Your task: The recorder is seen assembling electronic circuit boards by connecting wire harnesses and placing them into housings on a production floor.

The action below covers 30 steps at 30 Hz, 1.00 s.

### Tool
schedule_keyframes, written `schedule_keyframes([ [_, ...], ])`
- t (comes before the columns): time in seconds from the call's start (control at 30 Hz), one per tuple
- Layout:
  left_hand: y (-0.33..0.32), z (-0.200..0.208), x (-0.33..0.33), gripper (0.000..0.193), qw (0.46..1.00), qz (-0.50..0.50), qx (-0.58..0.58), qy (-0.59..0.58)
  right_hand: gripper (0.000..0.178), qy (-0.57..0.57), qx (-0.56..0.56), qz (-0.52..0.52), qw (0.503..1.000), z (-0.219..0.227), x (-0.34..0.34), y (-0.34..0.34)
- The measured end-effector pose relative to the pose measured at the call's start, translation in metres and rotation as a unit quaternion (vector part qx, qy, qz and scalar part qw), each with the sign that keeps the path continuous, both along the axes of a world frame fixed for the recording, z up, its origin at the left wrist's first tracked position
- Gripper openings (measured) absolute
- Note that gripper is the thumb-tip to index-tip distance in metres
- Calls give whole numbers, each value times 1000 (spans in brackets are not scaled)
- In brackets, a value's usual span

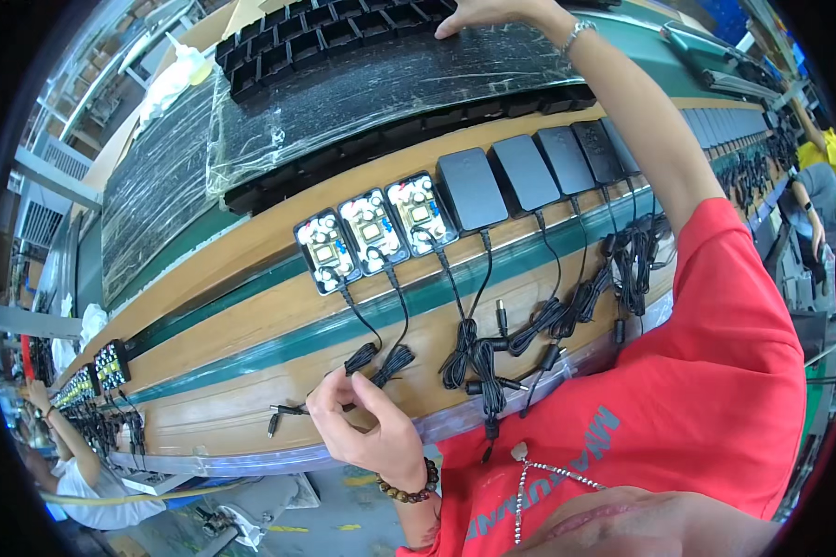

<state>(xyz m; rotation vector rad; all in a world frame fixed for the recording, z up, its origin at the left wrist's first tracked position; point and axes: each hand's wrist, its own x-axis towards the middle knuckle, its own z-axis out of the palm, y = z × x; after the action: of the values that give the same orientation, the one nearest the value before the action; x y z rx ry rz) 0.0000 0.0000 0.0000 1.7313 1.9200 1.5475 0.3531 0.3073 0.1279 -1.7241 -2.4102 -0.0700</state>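
My left hand [367, 427] is over the near side of the bench, its fingers curled round a black power cord [293, 409]. The plug ends stick out to its left, and a tied cord bundle [397, 364] lies just beyond the fingertips. At the far side, my right hand [492, 13] reaches to the rows of black plastic cases [344, 32]. Its thumb points down at their edge; the other fingers are cut off by the top of the picture. Between my arms stand three adapters with bare circuit boards [372, 229], then several closed black adapters [474, 188] to the right.
The case rows rest on a film-wrapped dark board [316, 116]. A green strip [241, 348] runs along the wooden bench [214, 408]. More open adapters [110, 364] stand at far left. A white bottle [188, 63] is at back left. Co-workers' arms [76, 436] show at both sides.
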Motion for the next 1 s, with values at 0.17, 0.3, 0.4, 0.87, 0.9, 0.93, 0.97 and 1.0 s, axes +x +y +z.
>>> schedule_keyframes([
  [0.17, 2, 2, 3, 15, 1000, -8, 7, -6, 88, 27, -126, -34, 991, 32, -13, -30],
  [0.3, 3, 4, 4, 15, 1000, -8, 2, -13, 75, -136, -26, -1, 990, 26, -8, -12],
  [0.4, 2, 4, 2, 15, 1000, -8, -1, -16, 61, -142, -64, 40, 987, 26, -7, -14],
  [0.87, 3, 5, 0, 16, 1000, -26, -10, -13, 34, 369, -236, -163, 884, 6, 0, -41],
  [0.9, 3, 5, 0, 16, 1000, -26, -12, -13, 38, 300, -172, -179, 921, 12, -17, -54],
  [0.93, 3, 5, 0, 16, 1000, -22, -14, -13, 38, 299, -175, -177, 921, 14, -28, -64],
  [0.97, 2, 5, 0, 16, 999, -21, -19, -16, 43, 190, -120, -77, 971, 16, -36, -74],
  [1.0, 2, 6, 1, 16, 999, -24, -23, -18, 49, 76, -59, 22, 995, 20, -39, -79],
])
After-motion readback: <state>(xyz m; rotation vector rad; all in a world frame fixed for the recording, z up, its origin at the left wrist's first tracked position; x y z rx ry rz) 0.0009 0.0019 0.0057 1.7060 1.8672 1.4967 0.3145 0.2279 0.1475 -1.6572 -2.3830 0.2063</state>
